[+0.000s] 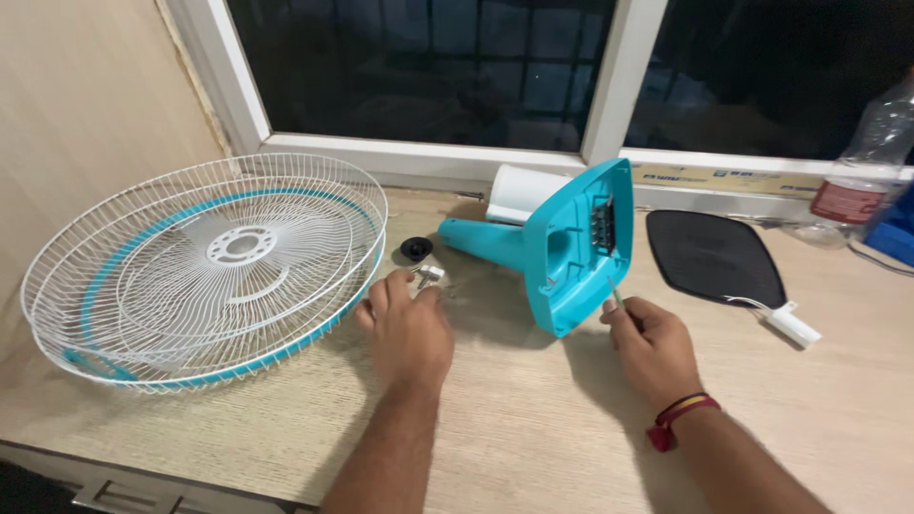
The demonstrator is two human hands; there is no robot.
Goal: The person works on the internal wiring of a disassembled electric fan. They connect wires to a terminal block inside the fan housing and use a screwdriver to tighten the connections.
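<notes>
A turquoise fan stand (pixel 571 243) lies on its side on the wooden table, its square base facing me and its white motor housing (pixel 524 193) toward the window. My right hand (pixel 647 343) holds a thin screwdriver (pixel 615 290) with its tip against the lower edge of the base. My left hand (pixel 405 324) rests on the table with its fingertips on a small metal part (pixel 428 275). A small black round cap (pixel 416 248) lies just beyond it.
Two white wire fan guards with a turquoise rim (pixel 205 266) lie stacked at the left. A black flat mesh swatter with a white handle (pixel 719 259) lies at the right. A clear plastic bottle (pixel 862 167) stands by the window sill.
</notes>
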